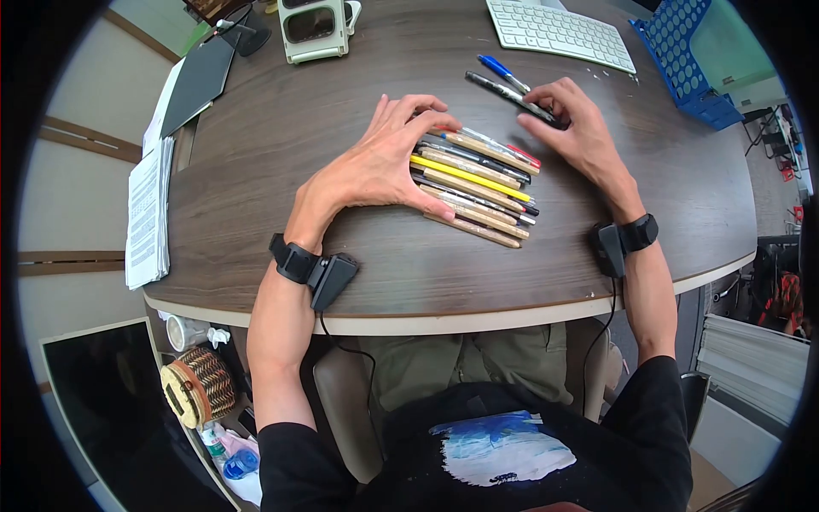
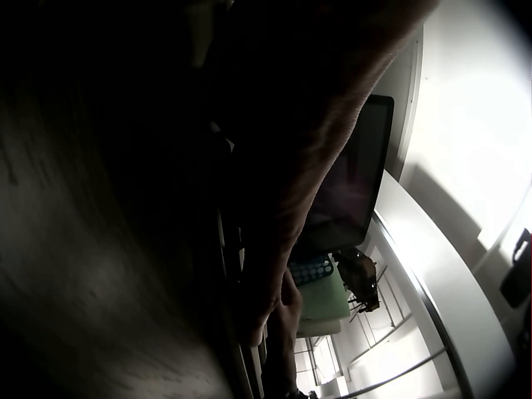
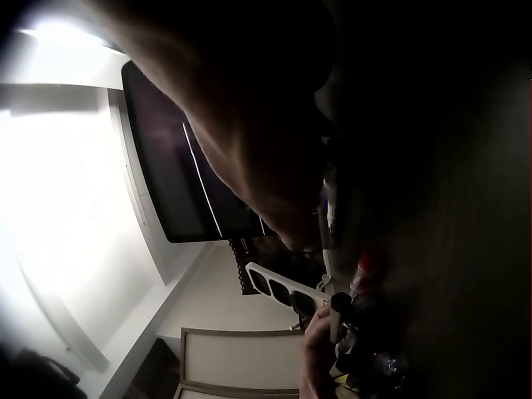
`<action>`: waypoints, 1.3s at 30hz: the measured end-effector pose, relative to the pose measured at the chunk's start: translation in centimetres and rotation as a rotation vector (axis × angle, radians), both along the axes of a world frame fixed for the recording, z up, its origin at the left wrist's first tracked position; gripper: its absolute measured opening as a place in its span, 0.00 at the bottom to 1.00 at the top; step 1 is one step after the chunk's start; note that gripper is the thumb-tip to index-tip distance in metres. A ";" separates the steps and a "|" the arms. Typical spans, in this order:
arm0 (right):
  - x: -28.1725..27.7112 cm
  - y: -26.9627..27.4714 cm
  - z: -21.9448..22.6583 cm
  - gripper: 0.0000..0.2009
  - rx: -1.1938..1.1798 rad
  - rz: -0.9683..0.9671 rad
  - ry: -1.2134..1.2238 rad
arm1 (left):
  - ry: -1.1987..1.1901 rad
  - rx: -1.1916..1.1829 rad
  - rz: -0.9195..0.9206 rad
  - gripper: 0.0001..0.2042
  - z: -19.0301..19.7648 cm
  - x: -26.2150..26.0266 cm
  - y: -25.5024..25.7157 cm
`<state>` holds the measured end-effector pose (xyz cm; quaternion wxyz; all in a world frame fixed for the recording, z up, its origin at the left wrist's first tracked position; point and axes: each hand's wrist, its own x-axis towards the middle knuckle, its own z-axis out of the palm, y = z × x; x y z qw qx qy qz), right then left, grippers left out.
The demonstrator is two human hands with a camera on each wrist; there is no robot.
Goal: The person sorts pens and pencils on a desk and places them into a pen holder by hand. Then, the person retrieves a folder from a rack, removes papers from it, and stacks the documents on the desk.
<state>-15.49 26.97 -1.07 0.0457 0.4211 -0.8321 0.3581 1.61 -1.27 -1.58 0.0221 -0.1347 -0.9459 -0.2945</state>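
Observation:
A row of wooden pencils and pens (image 1: 478, 183) lies side by side on the desk, with a yellow pencil (image 1: 486, 181) near its middle and a red-ended pen (image 1: 525, 157) at the far edge. My left hand (image 1: 375, 162) spans the left ends of the row, thumb at the near side and fingers curled at the far side. Beyond the row, my right hand (image 1: 576, 128) pinches a black pen (image 1: 495, 86) by its right part. A blue pen (image 1: 503, 70) lies right beside that black pen, partly behind my fingers. Both wrist views are dark.
A white keyboard (image 1: 559, 34) and a blue perforated basket (image 1: 682, 64) stand at the back right. At the back is a white device with dark windows (image 1: 313, 30). A paper stack (image 1: 149, 218) and a dark folder (image 1: 198, 90) lie along the left edge.

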 end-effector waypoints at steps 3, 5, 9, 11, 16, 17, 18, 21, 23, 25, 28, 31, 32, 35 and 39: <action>-0.6 0.3 -0.5 0.09 0.030 0.008 0.049 | -0.008 -0.021 -0.004 0.55 0.3 -0.3 -0.1; -1.2 0.5 -1.0 0.08 -0.016 -0.035 0.031 | -0.027 -0.021 -0.004 0.56 -0.1 -0.1 0.0; -1.4 0.5 -0.4 0.07 -0.065 -0.084 0.061 | 0.008 0.006 0.014 0.58 -0.4 0.0 0.1; -1.1 0.5 -0.2 0.07 -0.068 -0.002 0.037 | 0.017 0.016 0.024 0.59 -0.3 0.0 0.2; 0.8 0.1 0.9 0.09 0.064 0.169 -0.081 | 0.013 -0.038 0.022 0.58 -0.2 -0.1 0.1; 0.8 0.1 0.6 0.09 0.080 0.191 -0.051 | 0.006 -0.035 0.022 0.58 -0.4 -0.1 0.1; 0.7 0.1 0.4 0.09 0.082 0.191 -0.056 | 0.018 0.007 0.004 0.58 -0.5 -0.2 0.0; 0.2 0.2 0.3 0.09 0.099 0.152 -0.036 | 0.004 0.049 0.003 0.56 -0.3 -0.2 0.1; -0.6 0.4 -0.1 0.09 0.083 0.032 -0.033 | -0.021 0.045 0.017 0.56 0.0 -0.2 0.2; -1.1 0.5 -0.1 0.10 0.049 0.008 -0.027 | -0.010 -0.008 0.029 0.56 0.1 -0.1 0.3; -0.9 0.5 0.0 0.11 0.023 0.016 -0.035 | -0.025 0.014 0.022 0.56 0.0 -0.2 0.2; -0.3 0.3 0.1 0.13 0.067 0.082 -0.021 | -0.066 0.071 0.044 0.57 0.4 0.1 0.4; -0.1 0.3 0.3 0.14 0.108 0.112 0.007 | -0.064 0.071 0.047 0.57 0.3 0.1 0.4; 0.7 0.0 0.1 0.10 0.087 0.172 0.046 | -0.058 0.060 0.048 0.57 0.4 0.0 0.4; 0.2 0.2 0.6 0.09 0.134 0.013 0.038 | -0.068 0.065 0.058 0.56 0.4 -0.1 0.4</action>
